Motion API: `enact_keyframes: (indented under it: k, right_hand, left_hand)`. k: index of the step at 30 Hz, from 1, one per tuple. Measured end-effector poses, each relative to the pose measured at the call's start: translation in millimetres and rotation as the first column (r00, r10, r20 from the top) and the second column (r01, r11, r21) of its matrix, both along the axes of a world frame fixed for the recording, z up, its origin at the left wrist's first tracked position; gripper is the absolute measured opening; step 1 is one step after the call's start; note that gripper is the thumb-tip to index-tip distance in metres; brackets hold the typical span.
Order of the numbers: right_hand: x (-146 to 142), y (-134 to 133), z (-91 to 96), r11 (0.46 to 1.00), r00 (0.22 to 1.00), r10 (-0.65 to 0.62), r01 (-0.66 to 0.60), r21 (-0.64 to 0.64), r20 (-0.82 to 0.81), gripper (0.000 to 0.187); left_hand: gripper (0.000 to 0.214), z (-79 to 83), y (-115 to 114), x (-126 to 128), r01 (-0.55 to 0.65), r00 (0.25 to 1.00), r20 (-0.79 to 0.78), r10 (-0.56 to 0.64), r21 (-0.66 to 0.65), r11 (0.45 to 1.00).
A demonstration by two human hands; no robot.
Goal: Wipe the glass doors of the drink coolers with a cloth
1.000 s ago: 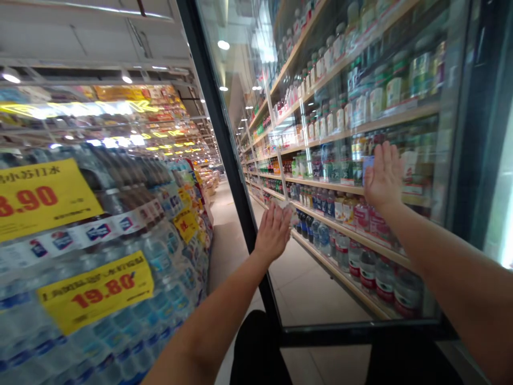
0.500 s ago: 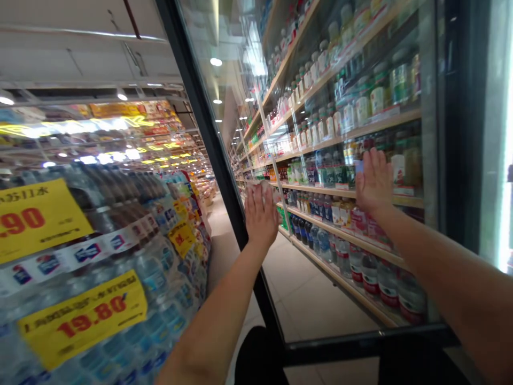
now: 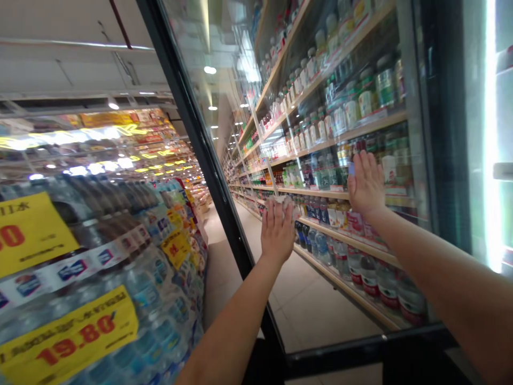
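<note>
The left hand (image 3: 278, 232) has shifted right across the door (image 3: 201, 144), away from its left edge, while the right hand (image 3: 365, 184) keeps about the same spot. The left fingers, nearly straight and together, hold a pale wad (image 3: 285, 200) flat to the glass, edge showing past the tips; the right ones, outstretched, grasp nothing visible, perhaps laid flat for support.

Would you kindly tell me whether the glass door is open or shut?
Open: the glass door stands angled into the aisle, with floor tiles visible beneath its black frame.
</note>
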State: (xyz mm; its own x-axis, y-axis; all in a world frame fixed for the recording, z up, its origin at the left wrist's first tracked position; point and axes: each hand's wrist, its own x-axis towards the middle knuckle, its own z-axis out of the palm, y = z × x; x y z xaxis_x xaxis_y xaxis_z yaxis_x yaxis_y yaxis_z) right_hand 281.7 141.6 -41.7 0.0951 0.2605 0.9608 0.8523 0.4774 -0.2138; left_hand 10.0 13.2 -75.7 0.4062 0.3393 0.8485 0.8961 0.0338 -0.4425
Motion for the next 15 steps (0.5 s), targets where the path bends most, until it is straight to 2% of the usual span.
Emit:
enact_keyframes:
  k: [3,6,9,12,13,15]
  right_hand:
    - [0.8,0.5,-0.4,1.000,1.000,-0.004,0.004,0.016,-0.004,0.063]
    - [1.8,1.7,-0.6,1.000,1.000,-0.004,0.004,0.030,-0.005,0.063]
    - [1.8,2.5,-0.4,1.000,1.000,0.003,-0.002,0.022,-0.009,0.064]
    - [1.1,2.3,-0.1,1.000,1.000,0.006,-0.006,0.020,-0.009,0.063]
    - [0.9,2.3,-0.1,1.000,1.000,0.007,-0.007,0.021,-0.008,0.063]
    - [1.0,3.1,-0.6,0.999,1.000,0.010,-0.009,0.035,-0.007,0.062]
  left_hand:
    - [0.059,0.3,2.8,10.7,0.012,1.000,0.020,-0.011,-0.023,1.000]
    - [0.057,-3.7,2.2,8.5,0.068,0.990,-0.118,-0.081,-0.108,0.992]
    - [0.055,16.6,5.5,2.9,0.092,0.983,-0.151,-0.101,-0.067,0.994]
    - [0.059,45.0,11.5,4.3,0.091,0.996,-0.011,-0.090,0.031,0.995]
    - [0.061,49.3,12.8,6.1,0.091,0.995,0.035,-0.093,0.050,0.995]
    - [0.062,46.1,13.0,9.1,0.101,0.993,0.055,-0.104,0.057,0.993]
